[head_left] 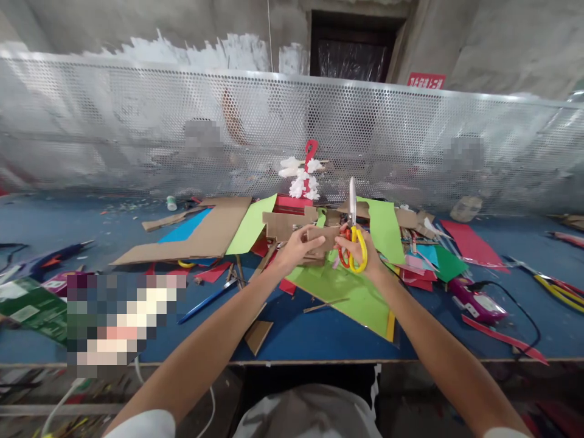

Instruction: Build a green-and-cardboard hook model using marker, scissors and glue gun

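Note:
My left hand (294, 250) pinches the left end of a small brown cardboard piece (329, 238) between thumb and fingers. At the piece's other end, my right hand (370, 254) is closed around scissors (352, 205) with one red and one yellow handle; its fingertips also touch the cardboard. The metal blades point up and away from me and look nearly together. Just beyond my hands stands a red box-like form (292, 202) with a notched cardboard strip (279, 224) in front. Behind it rises a red hooked shape with white fluffy clumps (305, 182).
Green sheets (351, 298), large cardboard (196, 237) and red scraps (418, 277) cover the blue table around my hands. A blue pen (207, 300) lies left. Right are a purple corded device (477, 302) and yellow-red-handled pliers (556, 285). A perforated metal screen (255, 134) stands behind.

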{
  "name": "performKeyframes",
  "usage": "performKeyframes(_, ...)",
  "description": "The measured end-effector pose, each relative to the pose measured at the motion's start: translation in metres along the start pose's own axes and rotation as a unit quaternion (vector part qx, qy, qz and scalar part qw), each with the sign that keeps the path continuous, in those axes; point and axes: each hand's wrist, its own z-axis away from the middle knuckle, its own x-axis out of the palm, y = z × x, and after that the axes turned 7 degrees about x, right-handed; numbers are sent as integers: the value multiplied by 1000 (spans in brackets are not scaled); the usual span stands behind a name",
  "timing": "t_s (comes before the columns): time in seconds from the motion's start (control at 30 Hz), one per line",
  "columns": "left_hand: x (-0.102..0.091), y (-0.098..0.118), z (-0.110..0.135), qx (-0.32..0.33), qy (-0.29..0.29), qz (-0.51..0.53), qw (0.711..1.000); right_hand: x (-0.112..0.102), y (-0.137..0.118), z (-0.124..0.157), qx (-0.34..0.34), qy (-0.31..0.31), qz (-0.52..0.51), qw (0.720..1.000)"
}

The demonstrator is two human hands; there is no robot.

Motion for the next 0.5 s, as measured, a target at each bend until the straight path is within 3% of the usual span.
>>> performKeyframes(0.13, 11, -5, 5, -53, 8, 69, 996, 8, -2, 2, -2, -7, 3, 1000)
performKeyframes(0.27, 17, -9, 3, -33, 71, 39, 996, 7, -5, 7, -6, -20, 2, 1000)
performKeyframes(0.5, -8, -8, -13, 23, 159, 86, 983, -27, -2, 5, 2, -88, 41, 995)
